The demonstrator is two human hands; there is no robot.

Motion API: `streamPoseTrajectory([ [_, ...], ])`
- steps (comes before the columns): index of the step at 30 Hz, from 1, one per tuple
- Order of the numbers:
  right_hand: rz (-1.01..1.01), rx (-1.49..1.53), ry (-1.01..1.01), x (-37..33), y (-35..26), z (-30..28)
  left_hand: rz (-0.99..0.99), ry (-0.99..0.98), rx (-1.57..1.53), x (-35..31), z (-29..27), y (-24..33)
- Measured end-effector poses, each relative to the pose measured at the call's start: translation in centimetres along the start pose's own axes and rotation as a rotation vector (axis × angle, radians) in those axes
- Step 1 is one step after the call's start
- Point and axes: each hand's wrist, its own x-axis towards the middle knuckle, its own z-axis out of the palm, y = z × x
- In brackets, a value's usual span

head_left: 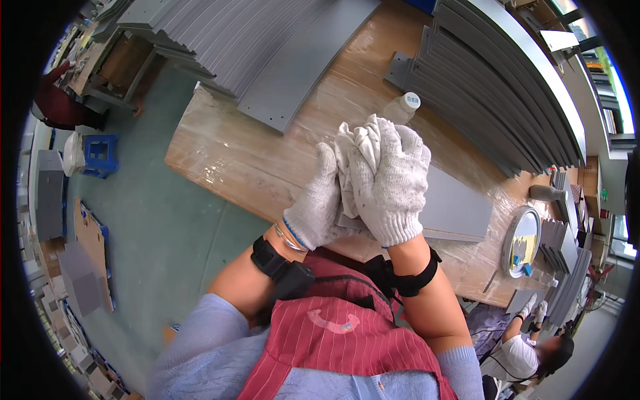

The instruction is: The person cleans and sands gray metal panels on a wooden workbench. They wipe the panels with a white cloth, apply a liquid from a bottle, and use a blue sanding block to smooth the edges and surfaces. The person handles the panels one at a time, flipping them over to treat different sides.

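Both hands wear white knit gloves and meet above the near edge of the wooden surface [227, 160]. The left hand [317, 203] is raised with its palm turned toward the right, fingers pressed together and pointing upward, flat against a crumpled white cloth [353, 150]. The right hand [393, 183] closes over the cloth from the other side, fingers curled and pinching the bunched fabric. Both forearms rise steeply from the lower edge, each with a black wrist strap. Below the hands, a flat grey metal panel [457, 207] lies along the near edge of the surface. A small clear bottle with a white cap [403, 108] stands behind the hands, toward the far edge.
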Motion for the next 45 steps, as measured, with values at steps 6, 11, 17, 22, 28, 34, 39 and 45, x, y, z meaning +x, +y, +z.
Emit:
streamPoseTrajectory([
  [6,-0.131,0.141,0.030,-0.6,-2.3,0.5,0.024,-0.245,-0.334,0.5,-2.9,-0.2],
  [11,-0.190,0.318,-0.109,-2.6,-4.1,-1.4,-0.136,-0.269,-0.480,0.2,-3.5,0.4],
  [17,-0.251,0.500,-0.193,-6.7,-2.3,-2.1,-0.357,-0.101,-0.371,0.7,-2.9,1.0],
  [22,-0.149,0.686,-0.344,-7.8,-0.1,-3.7,-0.277,-0.084,-0.181,1.0,-1.5,-0.7],
  [28,0.725,0.943,-0.198,-8.3,5.0,-8.5,-0.268,0.006,0.315,1.6,-1.8,-0.4],
  [34,0.240,0.117,0.108,-3.4,3.8,-3.1,-0.183,0.013,0.616,0.7,-2.8,-1.8],
  [39,0.119,0.060,0.065,-2.5,4.4,0.3,-0.148,0.085,0.383,-0.3,-2.5,-1.9],
  [45,0.050,0.069,0.032,-3.1,3.5,0.2,-0.202,0.175,0.508,-0.6,-4.2,-2.2],
])
